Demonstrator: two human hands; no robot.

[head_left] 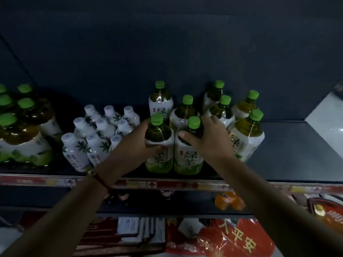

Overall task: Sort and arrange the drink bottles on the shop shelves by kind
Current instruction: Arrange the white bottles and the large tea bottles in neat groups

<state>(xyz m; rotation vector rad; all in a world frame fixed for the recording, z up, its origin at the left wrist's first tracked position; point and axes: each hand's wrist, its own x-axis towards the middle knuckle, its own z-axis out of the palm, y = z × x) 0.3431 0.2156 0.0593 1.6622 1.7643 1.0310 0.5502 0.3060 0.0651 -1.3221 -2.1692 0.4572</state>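
Note:
Several green-capped green tea bottles stand in a cluster on the dark shelf (289,145). My left hand (148,145) grips the front left green tea bottle (159,141) around its shoulder from the left. My right hand (209,140) wraps the front right green tea bottle (189,156) next to it, thumb across its shoulder. Both bottles stand upright near the shelf's front edge, touching each other. Behind them more green tea bottles (246,134) stand in loose rows. To the left is a group of small white-capped bottles (96,138) with leaf labels.
At the far left another pack of green-capped bottles (24,134) fills the shelf. The shelf's right part is bare up to a grey side panel (326,115). A red price strip (167,184) runs along the front edge. Below sit orange soda bottles (229,200) and red packages (222,238).

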